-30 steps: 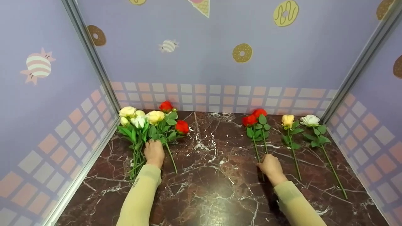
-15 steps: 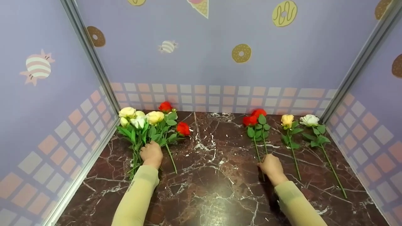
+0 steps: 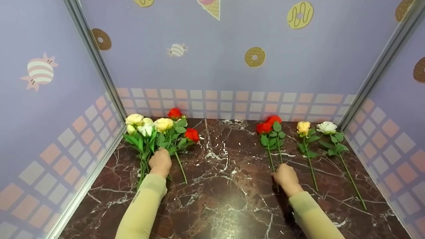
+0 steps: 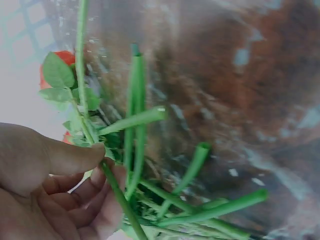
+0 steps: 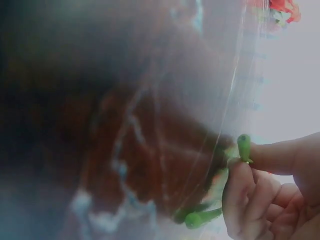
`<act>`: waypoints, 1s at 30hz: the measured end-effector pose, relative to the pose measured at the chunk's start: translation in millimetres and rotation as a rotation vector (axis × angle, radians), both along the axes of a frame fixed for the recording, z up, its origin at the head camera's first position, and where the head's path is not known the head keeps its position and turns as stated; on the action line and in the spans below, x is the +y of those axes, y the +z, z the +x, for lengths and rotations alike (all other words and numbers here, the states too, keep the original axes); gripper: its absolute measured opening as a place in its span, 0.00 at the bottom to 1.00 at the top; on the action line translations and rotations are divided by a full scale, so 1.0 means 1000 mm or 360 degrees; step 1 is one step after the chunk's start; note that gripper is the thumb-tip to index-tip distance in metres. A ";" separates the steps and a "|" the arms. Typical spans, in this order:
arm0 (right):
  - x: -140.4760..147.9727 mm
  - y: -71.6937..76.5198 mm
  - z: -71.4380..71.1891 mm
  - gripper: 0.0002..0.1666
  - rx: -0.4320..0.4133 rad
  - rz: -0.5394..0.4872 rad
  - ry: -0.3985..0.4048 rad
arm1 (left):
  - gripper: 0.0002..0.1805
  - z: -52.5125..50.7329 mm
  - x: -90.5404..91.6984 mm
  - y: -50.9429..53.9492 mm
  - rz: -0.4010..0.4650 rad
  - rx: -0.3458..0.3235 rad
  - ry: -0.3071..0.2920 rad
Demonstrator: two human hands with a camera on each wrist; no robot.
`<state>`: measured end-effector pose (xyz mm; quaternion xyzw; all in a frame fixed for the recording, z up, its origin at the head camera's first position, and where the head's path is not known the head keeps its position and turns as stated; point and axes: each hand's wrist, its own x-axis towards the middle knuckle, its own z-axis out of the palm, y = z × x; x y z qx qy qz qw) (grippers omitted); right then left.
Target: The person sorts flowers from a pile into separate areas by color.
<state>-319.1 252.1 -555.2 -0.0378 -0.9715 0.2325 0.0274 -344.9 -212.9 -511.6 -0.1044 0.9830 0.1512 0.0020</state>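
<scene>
My left hand (image 3: pixel 160 162) is at the left bunch, pinching a green stem (image 4: pixel 118 192) between thumb and fingers. That stem runs up to leaves and seems to belong to a red rose (image 3: pixel 192 135) on the bunch's right side. Beside the hand lie yellow roses (image 3: pixel 163 124), a white flower (image 3: pixel 146 130) and another red rose (image 3: pixel 174 113). My right hand (image 3: pixel 286 177) pinches the lower stem (image 5: pixel 244 145) of a red rose (image 3: pixel 264 127) on the right. A second red rose (image 3: pixel 274 119) lies against it; its stem (image 5: pixel 202 218) passes by the hand.
Farther right, a yellow rose (image 3: pixel 303 128) and a white rose (image 3: pixel 327 127) lie singly on the dark marbled table (image 3: pixel 229 196). Patterned panels close in the table at the back (image 3: pixel 212 66), left (image 3: pixel 40 109) and right (image 3: pixel 398 126). Several loose stem ends (image 4: pixel 245 200) spread near my left hand.
My left hand has shifted slightly left at the bunch, and the red rose there has moved a little right and back. My right hand stays in place on its stem.
</scene>
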 end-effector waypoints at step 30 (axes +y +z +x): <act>0.000 -0.002 0.000 0.18 -0.0024 0.0020 0.0008 | 0.22 -0.009 0.037 -0.004 0.1882 -0.0227 0.0337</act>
